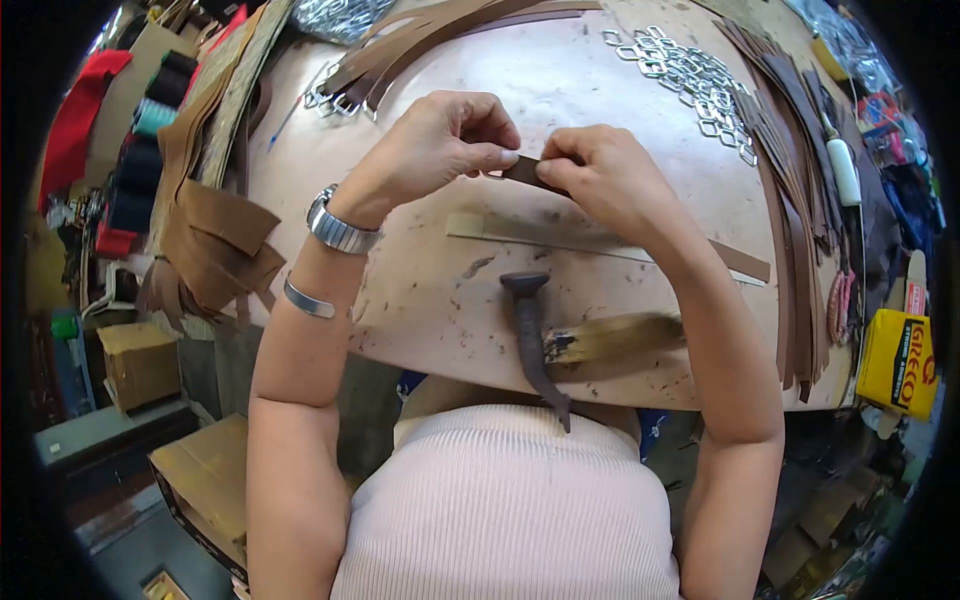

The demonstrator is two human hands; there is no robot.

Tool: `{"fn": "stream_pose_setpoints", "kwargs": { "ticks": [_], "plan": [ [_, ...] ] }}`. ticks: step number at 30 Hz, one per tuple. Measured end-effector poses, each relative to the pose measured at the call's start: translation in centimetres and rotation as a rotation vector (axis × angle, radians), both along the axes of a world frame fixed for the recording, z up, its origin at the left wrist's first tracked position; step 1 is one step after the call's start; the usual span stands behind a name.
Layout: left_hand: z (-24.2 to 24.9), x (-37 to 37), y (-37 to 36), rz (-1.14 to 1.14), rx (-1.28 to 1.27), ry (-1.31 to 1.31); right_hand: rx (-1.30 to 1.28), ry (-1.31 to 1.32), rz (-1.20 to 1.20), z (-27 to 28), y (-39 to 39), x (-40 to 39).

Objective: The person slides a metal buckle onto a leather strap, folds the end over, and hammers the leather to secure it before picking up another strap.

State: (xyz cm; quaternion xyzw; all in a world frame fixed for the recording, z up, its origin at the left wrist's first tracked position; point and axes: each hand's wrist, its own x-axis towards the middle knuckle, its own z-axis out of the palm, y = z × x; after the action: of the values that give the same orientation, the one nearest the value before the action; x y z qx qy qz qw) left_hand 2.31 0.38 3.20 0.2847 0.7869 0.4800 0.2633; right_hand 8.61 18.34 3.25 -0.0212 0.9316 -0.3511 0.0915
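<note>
My left hand, with a steel watch on its wrist, pinches the end of a dark brown leather strap between thumb and fingertips. A bit of shiny metal peeks out beside those fingertips, too small to name. Close by, my right hand grips the same strap, its thumb pressed on top. Where the strap runs behind my right hand is hidden. Below both hands lies a flat pale strip, partly covered by my right forearm. Nearer my body rests a hammer with a dark metal head and a worn wooden handle.
Many square metal rings lie at the back right, beside long bundled leather strips. More brown straps lie at the back. A white-handled tool and a yellow Greco box are at right. Leather pieces hang at left.
</note>
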Motion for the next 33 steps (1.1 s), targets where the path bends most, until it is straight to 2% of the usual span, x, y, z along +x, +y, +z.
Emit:
{"fn": "stream_pose_setpoints", "kwargs": {
  "ticks": [5, 8, 12, 17, 24, 33],
  "plan": [
    [-2.1, 0.2, -3.0, 0.007, -0.078, 0.169, 0.154, -0.110, 0.067, -1.3, -3.4, -1.2],
    [-2.4, 0.8, -3.5, 0.063, -0.081, 0.068, 0.237, -0.115, 0.083, -1.2, -4.3, -1.1],
    [-2.5, 0.8, -3.7, 0.052, -0.106, 0.129, 0.287, -0.095, 0.110, -1.1, -4.6, -1.2],
    [-2.5, 0.5, -4.1, 0.007, -0.127, 0.201, 0.283, -0.039, 0.098, -1.3, -4.8, -1.1],
    [-2.3, 0.4, -4.1, -0.004, -0.150, 0.126, 0.253, -0.001, 0.093, -1.4, -4.6, -1.1],
    [-2.5, 0.2, -3.9, -0.037, -0.172, 0.193, 0.268, -0.059, 0.115, -1.1, -4.3, -1.6]
  ]
}}
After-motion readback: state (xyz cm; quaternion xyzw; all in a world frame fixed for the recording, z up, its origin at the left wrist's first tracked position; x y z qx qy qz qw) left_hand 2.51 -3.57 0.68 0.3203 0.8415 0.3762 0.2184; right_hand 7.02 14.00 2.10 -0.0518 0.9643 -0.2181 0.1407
